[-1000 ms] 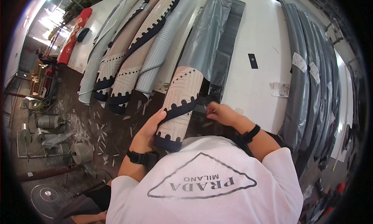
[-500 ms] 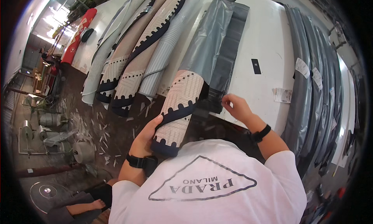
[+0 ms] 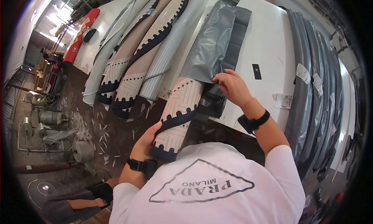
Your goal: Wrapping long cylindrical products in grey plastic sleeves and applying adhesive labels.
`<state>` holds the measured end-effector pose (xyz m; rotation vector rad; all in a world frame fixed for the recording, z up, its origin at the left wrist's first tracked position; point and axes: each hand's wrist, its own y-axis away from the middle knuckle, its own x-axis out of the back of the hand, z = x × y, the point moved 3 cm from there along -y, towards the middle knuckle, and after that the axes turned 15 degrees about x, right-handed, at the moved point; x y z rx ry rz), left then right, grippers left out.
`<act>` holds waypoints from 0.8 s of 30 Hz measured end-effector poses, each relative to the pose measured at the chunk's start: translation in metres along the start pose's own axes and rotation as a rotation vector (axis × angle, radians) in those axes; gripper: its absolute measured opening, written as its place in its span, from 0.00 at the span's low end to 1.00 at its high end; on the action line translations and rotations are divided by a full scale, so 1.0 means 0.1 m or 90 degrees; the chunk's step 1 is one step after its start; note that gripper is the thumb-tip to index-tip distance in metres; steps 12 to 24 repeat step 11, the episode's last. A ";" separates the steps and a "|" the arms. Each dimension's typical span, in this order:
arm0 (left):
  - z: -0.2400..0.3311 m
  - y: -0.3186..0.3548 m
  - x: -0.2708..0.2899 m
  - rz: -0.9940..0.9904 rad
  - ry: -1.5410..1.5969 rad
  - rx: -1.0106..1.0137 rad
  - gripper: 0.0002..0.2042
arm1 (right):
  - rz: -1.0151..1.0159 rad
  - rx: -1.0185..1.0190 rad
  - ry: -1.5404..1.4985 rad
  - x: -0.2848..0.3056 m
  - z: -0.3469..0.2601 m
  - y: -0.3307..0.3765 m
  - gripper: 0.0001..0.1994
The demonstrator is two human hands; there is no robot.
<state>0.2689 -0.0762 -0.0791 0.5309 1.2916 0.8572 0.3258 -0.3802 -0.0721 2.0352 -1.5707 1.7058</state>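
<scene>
A rolled rug [image 3: 185, 95], cream with a scalloped navy border, runs from near my body out onto the white table. Its far part is inside a grey plastic bag [image 3: 211, 41]; the near part is bare and reaches past the table edge. My left hand [image 3: 146, 141] holds the bare near end from the left side, thumb on top and the other fingers hidden beneath. At the bag's mouth, on the right side of the roll, my right hand [image 3: 234, 87] pinches the plastic edge. More grey plastic lies flat to the right, under the roll.
Several unwrapped rolled rugs [image 3: 134, 74] lie to the left on the white table [image 3: 268, 33], with a red roll [image 3: 80, 37] beyond. Several grey-wrapped rolls [image 3: 305, 95] with paper labels line the right side. White scraps litter the floor [image 3: 105, 134]. Another person's arm [image 3: 87, 203] shows at lower left.
My right hand has moved up and left from beside the flat plastic to the bag's mouth, where it has taken hold of the edge. My left hand stays on the rug's near end.
</scene>
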 end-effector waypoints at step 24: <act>0.10 0.09 0.05 -0.019 -0.299 -0.173 0.30 | 0.405 -0.517 -0.087 -0.66 0.85 -0.46 0.43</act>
